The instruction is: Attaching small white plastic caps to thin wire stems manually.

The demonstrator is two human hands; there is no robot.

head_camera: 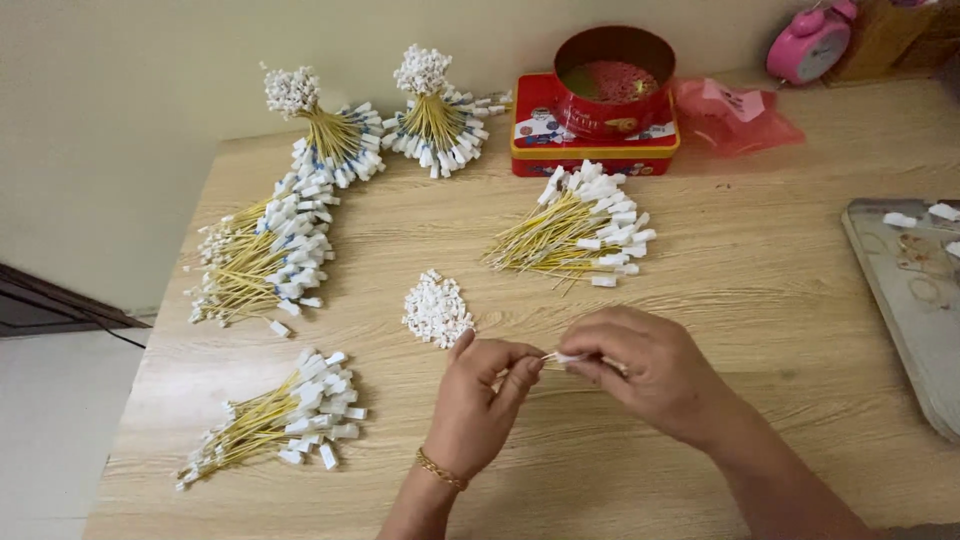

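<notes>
Both hands meet over the middle of the wooden table (780, 300). The left hand (478, 400), with a gold bracelet (441, 469) at the wrist, has thumb and forefinger pinched narrow on the tip of a small white connector piece (562, 357). The right hand (650, 365) curls closed around the other end of that same piece, where a thin yellow wire shows under the fingers.

Just beyond the hands lies a little heap of loose white caps (437, 309). Bundles of yellow wires with white ends (580, 232) lie spread about the table.

A round red tin (613, 80) stands open on a red square box (590, 150) by the wall; I cannot tell its contents. A grey metal tray (905, 300) at the right edge holds a few white bits. A pink alarm clock (808, 42) sits in the far corner.
</notes>
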